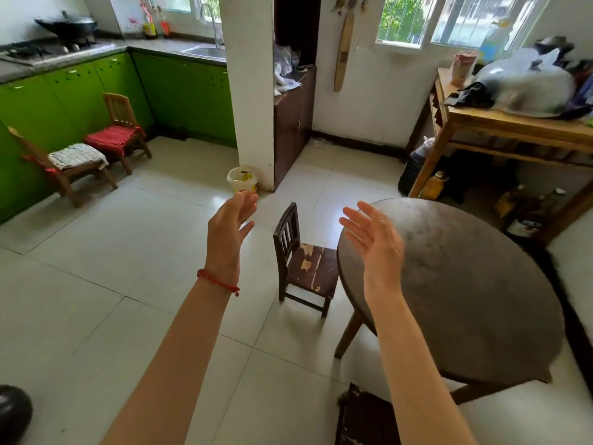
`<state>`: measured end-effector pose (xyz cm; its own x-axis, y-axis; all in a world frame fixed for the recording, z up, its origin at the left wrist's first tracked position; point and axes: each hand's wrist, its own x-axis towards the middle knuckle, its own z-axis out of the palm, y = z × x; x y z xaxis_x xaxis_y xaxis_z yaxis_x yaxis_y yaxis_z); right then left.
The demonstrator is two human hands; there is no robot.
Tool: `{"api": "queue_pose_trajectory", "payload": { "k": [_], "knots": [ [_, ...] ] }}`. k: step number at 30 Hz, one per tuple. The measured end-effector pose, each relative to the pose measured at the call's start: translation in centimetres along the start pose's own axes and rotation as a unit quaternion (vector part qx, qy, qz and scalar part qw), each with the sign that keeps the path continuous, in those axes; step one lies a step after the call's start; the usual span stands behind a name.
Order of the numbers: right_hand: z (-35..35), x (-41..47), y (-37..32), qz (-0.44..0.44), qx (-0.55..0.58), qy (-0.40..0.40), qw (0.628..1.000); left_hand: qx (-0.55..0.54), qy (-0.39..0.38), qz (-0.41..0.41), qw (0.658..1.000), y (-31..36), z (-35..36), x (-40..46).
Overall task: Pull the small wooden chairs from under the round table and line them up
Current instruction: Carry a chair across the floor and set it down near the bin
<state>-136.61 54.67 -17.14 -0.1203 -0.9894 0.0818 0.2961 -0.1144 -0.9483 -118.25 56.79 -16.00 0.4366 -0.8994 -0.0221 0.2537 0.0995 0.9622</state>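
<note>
A dark round table point(475, 284) stands at the right. A small dark wooden chair point(303, 261) with a worn seat stands at its left edge, the seat partly tucked under the tabletop. Another dark chair point(362, 415) shows at the bottom edge, mostly cut off. Two lighter small chairs stand side by side against the green cabinets: one with a pale cushion point(69, 162), one with a red cushion point(123, 133). My left hand point(231, 226) and my right hand point(375, 242) are raised above the floor with fingers spread, holding nothing.
Green kitchen cabinets point(183, 94) run along the left and back. A white pillar point(250, 91) with a small bucket point(243, 179) at its foot stands mid-room. A cluttered wooden table point(513, 126) is at the far right, bottles beneath it.
</note>
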Motion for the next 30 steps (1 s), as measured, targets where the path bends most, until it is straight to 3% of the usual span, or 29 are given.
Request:
{"api": "queue_pose_trajectory", "payload": {
  "k": [13,30],
  "knots": [
    [5.9,5.5,4.5,0.011,-0.03,0.037,0.999,0.012,-0.039,-0.042,0.998,-1.5,-2.7,9.9],
    [8.6,24.2,9.1,0.037,-0.022,0.035,0.998,0.041,-0.044,-0.06,0.996,-5.0,4.3,27.8]
  ]
}}
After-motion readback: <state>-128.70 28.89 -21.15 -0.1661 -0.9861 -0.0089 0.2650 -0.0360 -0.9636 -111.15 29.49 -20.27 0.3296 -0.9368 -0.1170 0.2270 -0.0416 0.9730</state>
